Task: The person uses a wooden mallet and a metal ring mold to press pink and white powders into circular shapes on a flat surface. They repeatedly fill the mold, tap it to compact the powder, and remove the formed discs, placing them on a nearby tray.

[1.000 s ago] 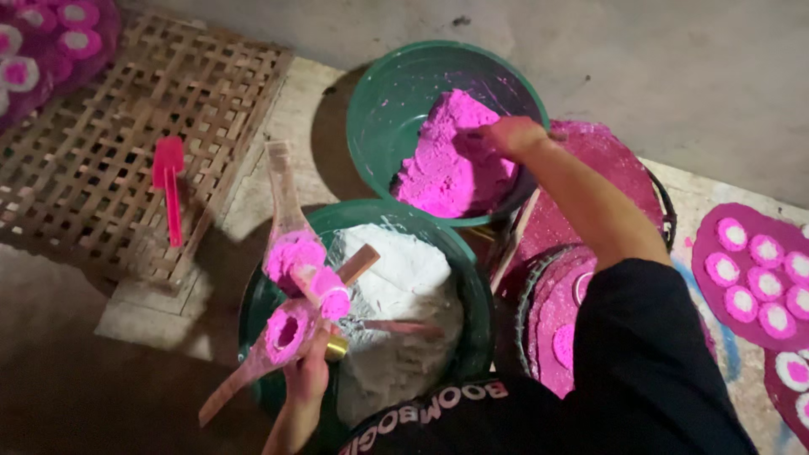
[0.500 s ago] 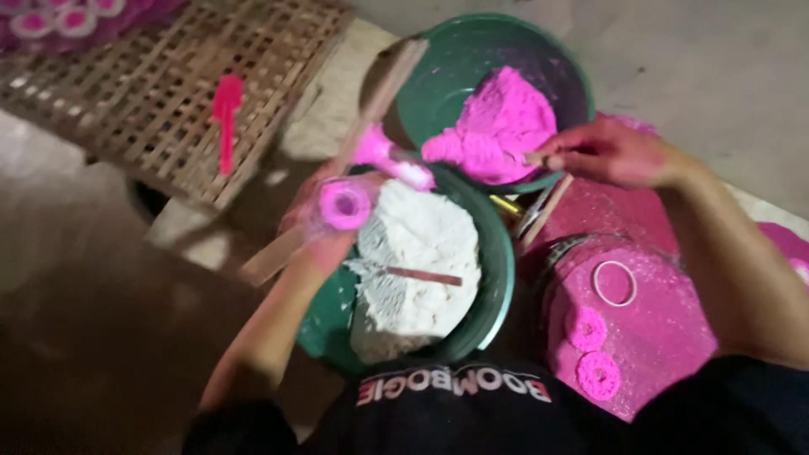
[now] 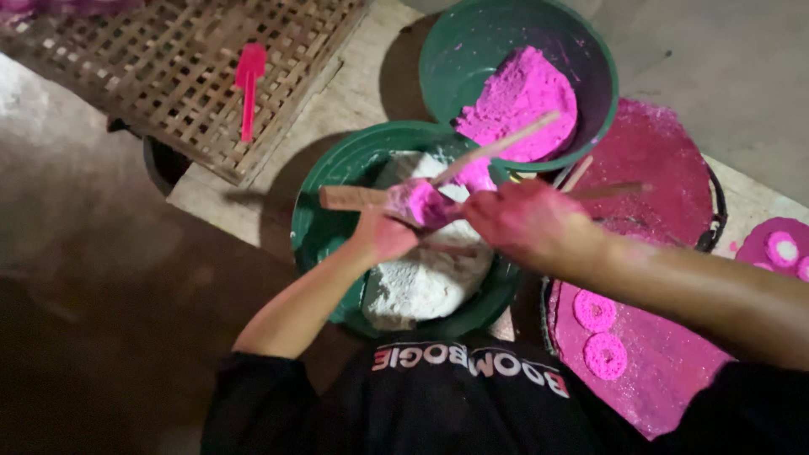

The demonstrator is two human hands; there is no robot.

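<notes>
left hand [image 3: 383, 236] closed round flat wooden mould stick [image 3: 354, 198] caked with pink dough | right hand [image 3: 522, 221] fingers curled on thin wooden stick [image 3: 497, 147] | beneath both: green basin of white flour [image 3: 324, 244] | beyond: green basin of pink dough [image 3: 455, 50]

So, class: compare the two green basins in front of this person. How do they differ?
The near green basin holds white powder; the far green basin holds pink powder. The near one lies under both hands, left hand and right hand; the far one stands beyond them. Both are round.
</notes>
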